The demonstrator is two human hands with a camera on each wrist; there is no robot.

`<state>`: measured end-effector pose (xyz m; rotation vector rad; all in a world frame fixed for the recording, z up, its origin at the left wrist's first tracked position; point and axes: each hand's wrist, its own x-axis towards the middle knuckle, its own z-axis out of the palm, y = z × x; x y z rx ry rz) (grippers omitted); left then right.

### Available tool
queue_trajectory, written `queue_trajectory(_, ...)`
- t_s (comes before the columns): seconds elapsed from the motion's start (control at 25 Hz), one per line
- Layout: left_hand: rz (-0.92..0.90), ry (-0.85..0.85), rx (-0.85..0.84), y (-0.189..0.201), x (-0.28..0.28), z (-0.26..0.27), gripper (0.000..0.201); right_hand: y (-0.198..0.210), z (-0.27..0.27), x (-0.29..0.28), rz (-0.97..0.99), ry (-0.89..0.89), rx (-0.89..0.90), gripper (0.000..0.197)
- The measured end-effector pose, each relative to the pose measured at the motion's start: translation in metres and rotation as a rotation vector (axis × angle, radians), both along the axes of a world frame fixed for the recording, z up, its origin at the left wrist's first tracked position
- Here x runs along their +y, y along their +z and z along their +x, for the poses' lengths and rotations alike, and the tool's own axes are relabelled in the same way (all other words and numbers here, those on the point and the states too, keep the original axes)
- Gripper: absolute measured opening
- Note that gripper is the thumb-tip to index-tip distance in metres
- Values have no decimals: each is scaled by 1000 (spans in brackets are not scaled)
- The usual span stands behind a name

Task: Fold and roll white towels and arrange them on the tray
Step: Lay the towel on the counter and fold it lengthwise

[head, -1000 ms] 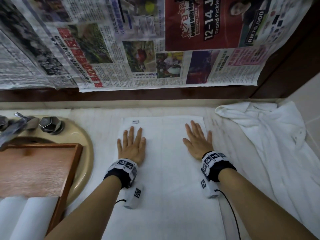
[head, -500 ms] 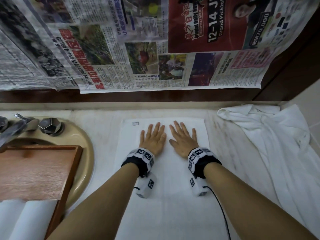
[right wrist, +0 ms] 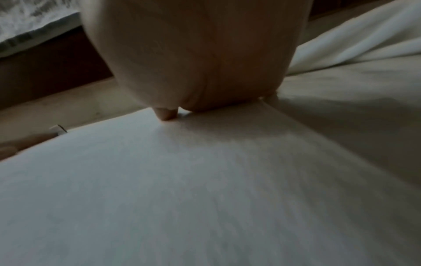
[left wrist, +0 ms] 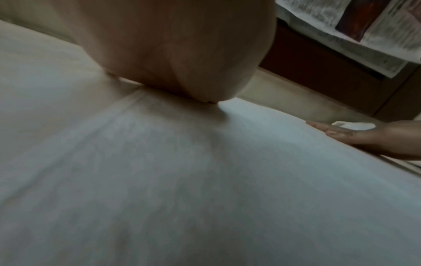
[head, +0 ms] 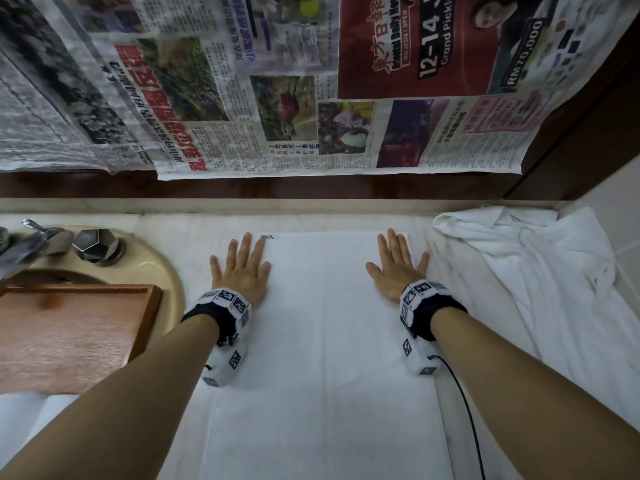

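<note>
A folded white towel (head: 322,341) lies flat lengthwise on the counter in front of me, a small label (head: 266,236) at its far left corner. My left hand (head: 242,268) presses flat on the towel's far left edge, fingers straight and spread. Flat on the far right edge lies my right hand (head: 398,268), fingers straight too. In the left wrist view the palm (left wrist: 182,54) bears on the towel (left wrist: 205,198) and the right hand (left wrist: 364,138) shows at the far side. The right wrist view shows the palm (right wrist: 193,54) on the same cloth (right wrist: 182,198).
A wooden tray (head: 69,334) sits over the sink (head: 166,271) at left, rolled white towels (head: 31,420) at its near end. A crumpled white towel (head: 554,289) lies on the counter at right. Faucet handles (head: 97,244) stand at the back left; newspaper (head: 277,98) hangs on the wall.
Both hands slid together to the towel's middle half a second ago, then swept apart to its far left and right edges, staying flat on the cloth.
</note>
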<state>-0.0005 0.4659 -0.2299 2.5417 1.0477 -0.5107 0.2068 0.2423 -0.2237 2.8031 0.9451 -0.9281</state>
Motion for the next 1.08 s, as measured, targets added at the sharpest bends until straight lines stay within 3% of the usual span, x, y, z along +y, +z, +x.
queue_trajectory(0.16, 67, 10, -64, 22, -24, 4, 59, 25, -34, 0, 86, 101, -53, 69)
queue_trajectory(0.24, -42, -85, -151, 28, -74, -7, 59, 27, -94, -14, 164, 264, -29, 68)
queue_trajectory(0.36, -217, -211, -142, 15, -151, -49, 58, 9, -174, -49, 119, 377, 78, 64)
queue_trajectory(0.56, -5, -81, -112, -7, -119, -93, 56, -6, -153, -92, 95, 169, -47, 61)
queue_trajectory(0.72, -48, 89, 0, 9, -91, -109, 60, 9, -144, -105, -24, -85, -26, 66)
queue_trajectory(0.76, -56, 84, -12, 16, -102, -115, 61, 17, -158, -105, -3, -75, -15, 67)
queue_trajectory(0.88, -211, -149, -71, 25, -180, -131, 60, 28, -228, -103, 108, 275, 82, 66)
queue_trajectory(0.96, -236, -277, -89, 17, -225, -155, 58, 19, -258, -117, 99, 385, 110, 66)
queue_trajectory(1.08, -60, -192, -76, 1, -207, -194, 58, 4, -232, -153, 70, 137, 46, 68)
